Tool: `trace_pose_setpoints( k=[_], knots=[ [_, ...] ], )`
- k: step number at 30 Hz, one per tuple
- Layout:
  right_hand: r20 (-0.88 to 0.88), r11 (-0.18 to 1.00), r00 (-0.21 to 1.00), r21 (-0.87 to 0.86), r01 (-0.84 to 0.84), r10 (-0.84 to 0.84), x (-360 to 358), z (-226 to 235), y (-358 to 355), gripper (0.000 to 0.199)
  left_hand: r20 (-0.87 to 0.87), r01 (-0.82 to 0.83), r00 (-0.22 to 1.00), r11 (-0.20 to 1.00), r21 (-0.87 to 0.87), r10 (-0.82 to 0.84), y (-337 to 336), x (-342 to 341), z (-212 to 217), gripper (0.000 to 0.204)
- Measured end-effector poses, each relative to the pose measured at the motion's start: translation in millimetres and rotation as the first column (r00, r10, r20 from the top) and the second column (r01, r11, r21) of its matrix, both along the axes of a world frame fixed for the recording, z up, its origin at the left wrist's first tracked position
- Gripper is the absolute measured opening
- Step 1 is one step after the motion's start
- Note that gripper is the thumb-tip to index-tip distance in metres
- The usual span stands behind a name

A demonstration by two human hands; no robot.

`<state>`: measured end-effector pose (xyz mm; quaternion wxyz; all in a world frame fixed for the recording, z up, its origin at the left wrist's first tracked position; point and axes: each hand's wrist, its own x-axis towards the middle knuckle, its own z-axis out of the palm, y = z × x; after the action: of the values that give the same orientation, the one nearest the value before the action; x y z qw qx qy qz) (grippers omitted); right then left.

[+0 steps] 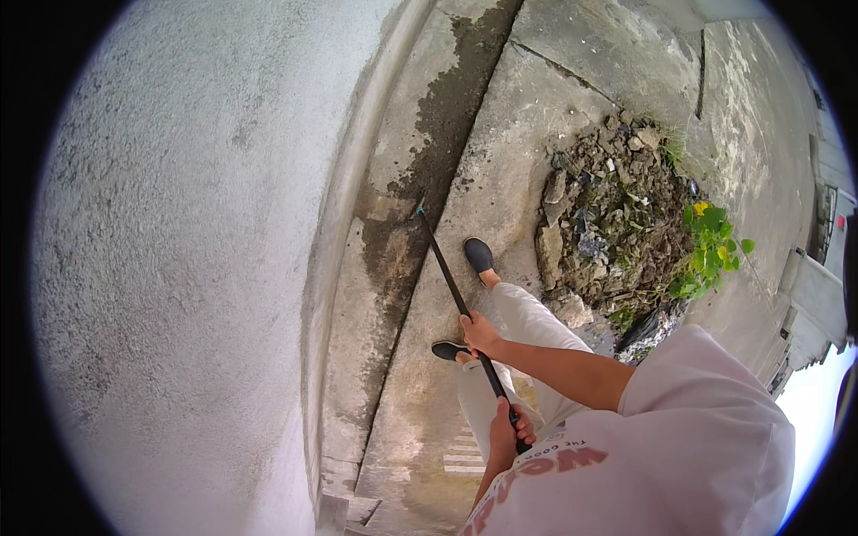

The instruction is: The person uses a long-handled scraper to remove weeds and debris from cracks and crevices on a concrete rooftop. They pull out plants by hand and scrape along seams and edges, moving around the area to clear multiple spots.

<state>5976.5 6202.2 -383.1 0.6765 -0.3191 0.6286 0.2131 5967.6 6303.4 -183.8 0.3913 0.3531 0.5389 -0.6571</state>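
Note:
Both my hands are wrapped round a long black pole (448,272) with a small teal head (419,209), too small to tell whether it is a brush or a scraper. My right hand (481,332) grips it about midway along. Lower down, my left hand (511,427) is closed on the end near my waist. The pole slants away from me, up and to the left. Its head meets a dark, wet-looking strip (438,134) of concrete, beside a long straight groove (474,125).
A rough pale wall (197,250) rises on the left. To the right lies a heap of rubble (617,214) with stones and dirt, a leafy green plant (710,246) at its edge. My dark shoes (478,254) stand on the concrete between the groove and the heap.

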Motion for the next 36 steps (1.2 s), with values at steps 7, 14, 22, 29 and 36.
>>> trace_pose_setpoints(
  k=[7, 14, 22, 29, 36],
  knots=[
    [0.196, 0.845, 0.836, -0.063, 0.532, -0.512, 50.5, -49.9, -195.3, 0.034, 0.295, 0.162, 0.954, 0.922, -0.350, -0.056, -129.8, 61.9, -47.8, 0.041],
    [-0.044, 0.894, 0.997, -0.441, -0.074, 0.060, 123.4, -128.2, -371.5, 0.035, 0.461, 0.496, 0.828, 0.800, -0.337, -0.319, -282.7, 153.5, -110.8, 0.041],
    [-0.063, 0.931, 0.934, -0.083, -0.357, 0.352, 121.3, -62.0, -131.9, 0.065, 0.234, 0.701, 0.694, 0.713, -0.002, -0.681, -97.4, 174.0, -13.5, 0.031],
    [0.113, 0.967, 0.967, 0.141, 0.211, -0.227, 142.9, 16.3, -58.8, 0.049, 0.256, 0.812, 0.503, 0.552, 0.188, -0.826, -77.9, 197.2, 80.5, 0.028],
    [0.198, 0.947, 0.953, -0.182, 0.264, -0.228, 159.7, -5.9, -257.6, 0.059, 0.453, 0.614, 0.731, 0.781, -0.111, -0.510, -186.7, 208.5, 21.8, 0.034]
  ],
)
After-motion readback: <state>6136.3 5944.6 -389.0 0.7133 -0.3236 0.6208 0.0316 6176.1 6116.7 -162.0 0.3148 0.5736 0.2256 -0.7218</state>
